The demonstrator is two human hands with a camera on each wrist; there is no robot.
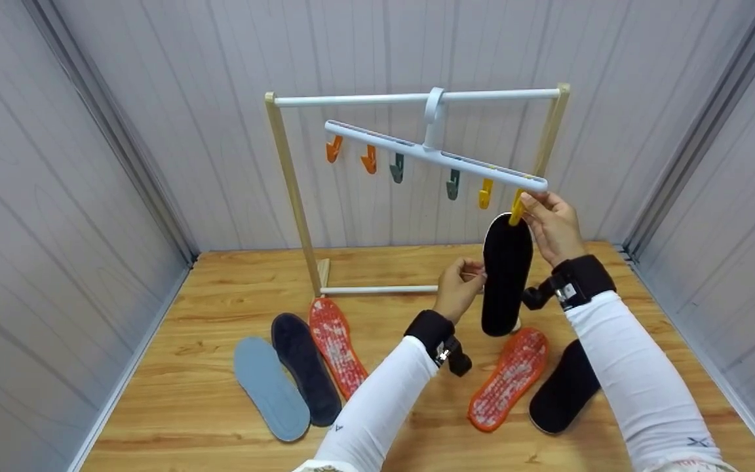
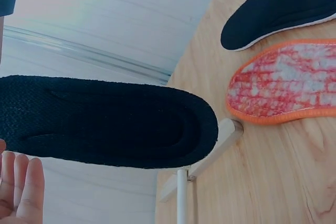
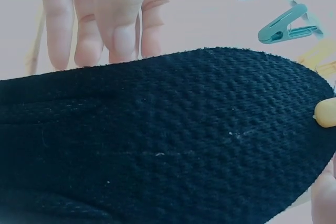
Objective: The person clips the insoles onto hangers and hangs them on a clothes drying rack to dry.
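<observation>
My right hand [image 1: 551, 226] fingers pinch the yellow clip [image 1: 516, 208] onto the black insole [image 1: 507, 272]; my left hand [image 1: 459, 288] steadies its edge, fingers loosely curled. One hangs; five insoles wait on the tabletop [image 1: 207, 406], I judge.

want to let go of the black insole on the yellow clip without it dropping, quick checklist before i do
1. Black insole tip at yellow clip: ok.
2. Clip actually biting the insole: cannot tell, right hand covers it.
3. Left hand steadying the insole's side: ok.
4. Hanger bar level: not ok, it slopes down toward the loaded end.
5. Hanger hook on the rack's top rail: ok.
</observation>
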